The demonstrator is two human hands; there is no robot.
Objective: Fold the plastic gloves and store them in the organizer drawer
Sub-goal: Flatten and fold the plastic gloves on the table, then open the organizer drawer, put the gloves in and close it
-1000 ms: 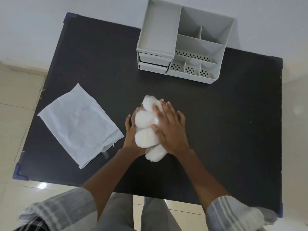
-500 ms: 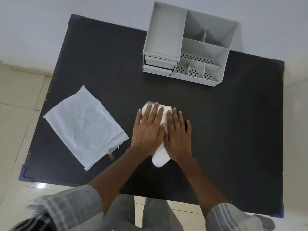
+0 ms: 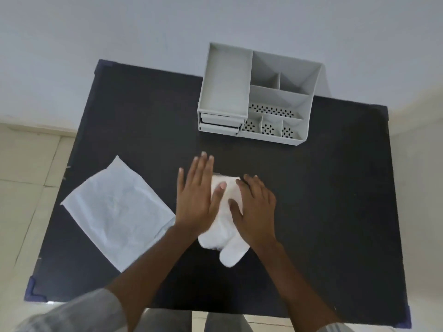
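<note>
A white plastic glove [image 3: 225, 226] lies flattened on the black table [image 3: 335, 200], one finger lobe sticking out toward me. My left hand [image 3: 197, 197] lies flat with fingers spread over the glove's left side, thumb resting on it. My right hand [image 3: 256, 209] presses flat on its right side. A second folded white sheet of plastic [image 3: 117, 212] lies flat to the left. The grey desk organizer [image 3: 259, 97] stands at the table's far edge, with its two drawers [image 3: 220, 123] at the lower left corner looking closed.
The organizer has open compartments on its right half, some with perforated bottoms. The table's far edge meets a pale wall. Tiled floor shows past the left and right edges. My knees are under the near edge.
The puffy glove was pressed down flat under both hands. My left hand has since slid left and forward, uncovering the glove's middle.
</note>
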